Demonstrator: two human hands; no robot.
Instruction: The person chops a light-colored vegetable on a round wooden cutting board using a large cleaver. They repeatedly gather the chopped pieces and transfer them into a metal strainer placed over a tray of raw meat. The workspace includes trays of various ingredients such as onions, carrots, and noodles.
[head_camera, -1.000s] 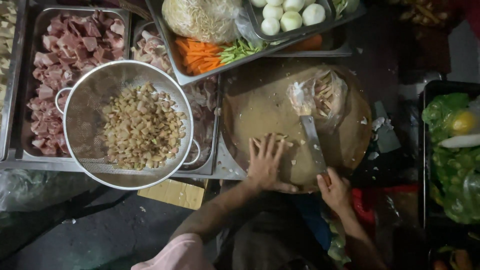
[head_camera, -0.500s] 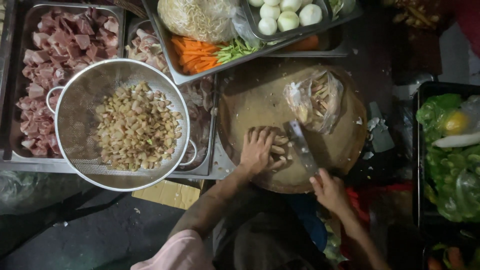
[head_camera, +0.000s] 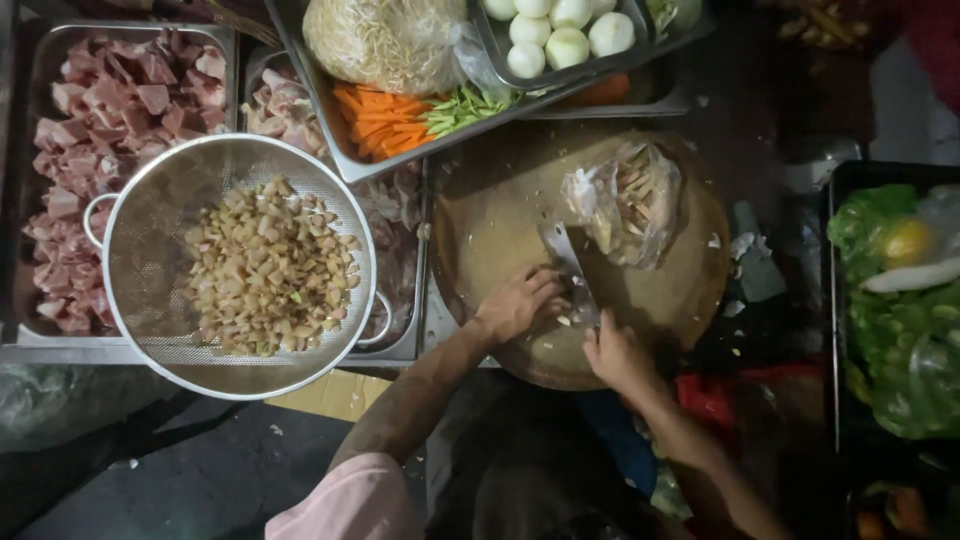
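Fingers (head_camera: 540, 290) of the left hand (head_camera: 515, 305) are curling down onto small pale pieces on the round chopping board (head_camera: 500, 215) — likely light, slippery bits. Right hand (head_camera: 615, 352) is gripping the cleaver (head_camera: 568, 272) by its handle — open board lying ahead, bag (head_camera: 625, 200) near the blade

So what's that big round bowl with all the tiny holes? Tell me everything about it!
It is a metal colander, round, shiny grey, made of fine mesh with a solid rim and a loop handle on each side. It sits level on top of the steel trays of raw pink meat, left of the round wooden chopping board. Inside lies a heap of small pale brownish chopped pieces; what they are is hard to tell. Neither hand touches it.
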